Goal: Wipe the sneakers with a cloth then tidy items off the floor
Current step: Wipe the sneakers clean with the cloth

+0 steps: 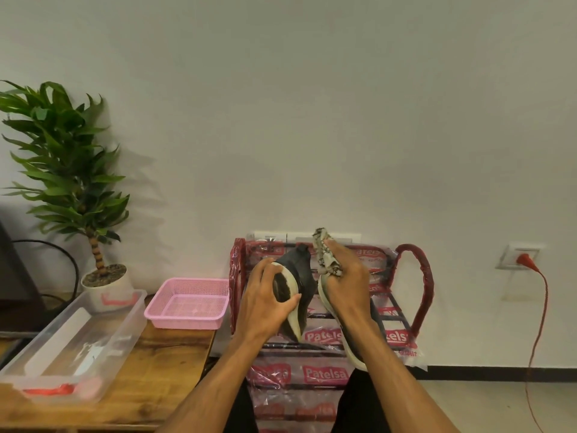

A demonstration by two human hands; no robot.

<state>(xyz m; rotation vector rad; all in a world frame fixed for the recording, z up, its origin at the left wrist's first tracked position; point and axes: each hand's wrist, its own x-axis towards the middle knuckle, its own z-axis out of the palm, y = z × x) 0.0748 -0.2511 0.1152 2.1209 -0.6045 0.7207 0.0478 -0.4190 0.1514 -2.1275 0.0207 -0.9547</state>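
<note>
The sneaker [299,273], black with a white sole, is held up in front of the plastic-wrapped red rack [418,276], sole turned toward the camera. The left hand [265,304] grips it round the sole, thumb across the sole's edge. The right hand [346,282] is closed on a bunched, patterned cloth [324,251] just beside the sneaker's upper; whether the cloth touches it cannot be told. A second sneaker [354,351] lies on the rack, mostly hidden under the right hand and forearm. To the left, the table [162,370] edge runs close beside the rack, with a pink basket [184,323] at that edge. Bare floor lies to the right, crossed by a red cable [541,307]. The rack's lower shelves are cut off.
</note>
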